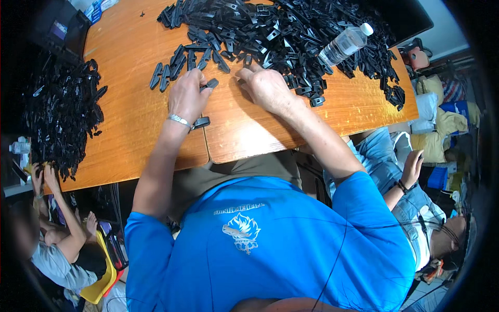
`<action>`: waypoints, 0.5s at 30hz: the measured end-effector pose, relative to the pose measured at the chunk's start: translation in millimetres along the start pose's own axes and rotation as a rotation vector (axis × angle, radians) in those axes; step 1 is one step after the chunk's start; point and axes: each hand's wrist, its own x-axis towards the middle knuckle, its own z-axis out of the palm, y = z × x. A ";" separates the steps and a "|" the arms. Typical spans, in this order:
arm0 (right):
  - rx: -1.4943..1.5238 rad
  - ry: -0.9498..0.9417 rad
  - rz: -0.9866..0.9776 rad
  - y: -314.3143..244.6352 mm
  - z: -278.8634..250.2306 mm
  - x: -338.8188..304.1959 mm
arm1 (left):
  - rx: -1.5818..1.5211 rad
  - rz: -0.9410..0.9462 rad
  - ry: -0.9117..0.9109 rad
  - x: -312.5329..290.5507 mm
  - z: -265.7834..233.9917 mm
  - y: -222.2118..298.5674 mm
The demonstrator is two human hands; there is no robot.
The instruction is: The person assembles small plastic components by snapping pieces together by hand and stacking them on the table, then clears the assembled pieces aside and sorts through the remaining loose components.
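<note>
My left hand (187, 96), with a metal bracelet at its wrist, is closed on a black plastic clip (209, 85), pinched between thumb and fingers above the wooden table. Close to that wrist, another black clip (200, 122) lies near the seam of the tabletop. My right hand (267, 89) is at the near edge of a big heap of black clips (270, 31). Its fingers are loosely bent and apart, with nothing visible in them. Beyond my left hand, several loose clips (177, 61) are spread out in front of the heap.
A clear plastic bottle (347, 44) leans on the heap. Another pile of black parts (65, 114) covers the table's left end, where a person's hands (46, 178) are. A second person (403, 182) sits at my right. Sacks (435, 114) are stacked beyond the table's right edge.
</note>
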 end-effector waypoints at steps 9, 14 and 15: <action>0.031 -0.155 -0.080 -23.4 -0.7 -4.5 | -0.092 0.122 0.030 -44.2 -30.9 -38.2; 0.058 -0.108 -0.111 -34.5 5.8 5.1 | -0.079 0.097 0.069 -52.2 -27.6 -44.8; 0.164 -0.043 -0.116 -40.6 8.6 6.6 | -0.105 0.088 0.087 -53.0 -26.6 -45.2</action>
